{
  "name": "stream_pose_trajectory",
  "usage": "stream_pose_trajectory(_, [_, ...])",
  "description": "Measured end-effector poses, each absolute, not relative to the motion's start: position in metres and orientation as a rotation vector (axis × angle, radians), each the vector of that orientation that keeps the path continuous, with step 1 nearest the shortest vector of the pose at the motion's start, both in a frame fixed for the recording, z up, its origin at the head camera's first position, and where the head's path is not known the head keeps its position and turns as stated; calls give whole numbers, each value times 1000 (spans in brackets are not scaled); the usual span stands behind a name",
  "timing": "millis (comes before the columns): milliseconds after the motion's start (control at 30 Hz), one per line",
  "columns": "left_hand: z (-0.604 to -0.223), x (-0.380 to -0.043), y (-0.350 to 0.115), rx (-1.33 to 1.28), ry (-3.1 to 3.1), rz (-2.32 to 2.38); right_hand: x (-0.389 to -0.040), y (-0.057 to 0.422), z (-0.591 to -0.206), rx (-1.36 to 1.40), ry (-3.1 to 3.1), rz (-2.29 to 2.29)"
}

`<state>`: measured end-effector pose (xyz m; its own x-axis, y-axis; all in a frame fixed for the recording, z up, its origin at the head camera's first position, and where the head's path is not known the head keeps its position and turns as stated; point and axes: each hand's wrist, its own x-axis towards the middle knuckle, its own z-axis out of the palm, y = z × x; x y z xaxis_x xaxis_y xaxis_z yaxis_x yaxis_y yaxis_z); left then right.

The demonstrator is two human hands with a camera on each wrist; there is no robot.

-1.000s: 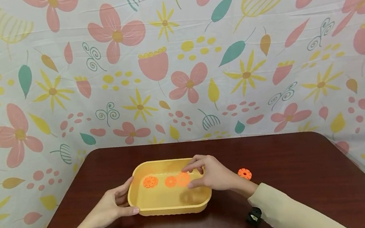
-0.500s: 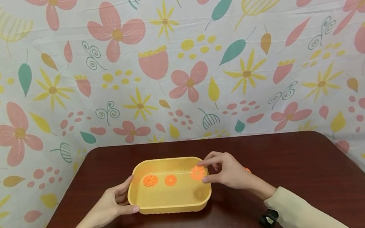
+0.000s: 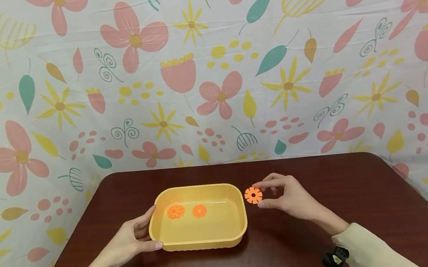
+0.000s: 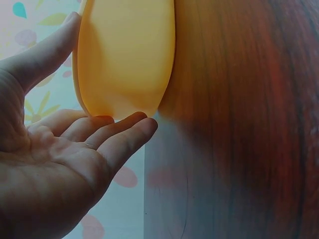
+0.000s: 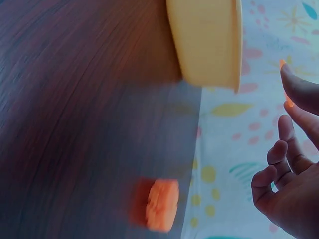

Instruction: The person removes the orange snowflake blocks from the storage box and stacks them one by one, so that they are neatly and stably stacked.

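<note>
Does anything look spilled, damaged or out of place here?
Nothing stands out. The yellow rectangular plastic tray in the left hand looks intact, with round orange notched discs inside. The right hand pinches another orange disc. A thick orange piece sits apart on the reddish-brown table.

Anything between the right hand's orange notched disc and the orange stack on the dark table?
Nothing visible but the right hand itself, which hides the orange stack in the head view. The yellow rectangular tray is on the other side of the orange notched disc.
</note>
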<state>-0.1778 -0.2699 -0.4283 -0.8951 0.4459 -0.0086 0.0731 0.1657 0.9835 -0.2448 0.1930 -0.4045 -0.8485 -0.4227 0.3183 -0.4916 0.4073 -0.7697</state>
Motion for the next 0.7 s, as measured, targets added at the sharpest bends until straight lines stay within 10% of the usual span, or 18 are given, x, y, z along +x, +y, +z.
stream_pose_trajectory(700, [-428,-177,-270,476,2146,1794,-250,262,-431,744,-2623,1338])
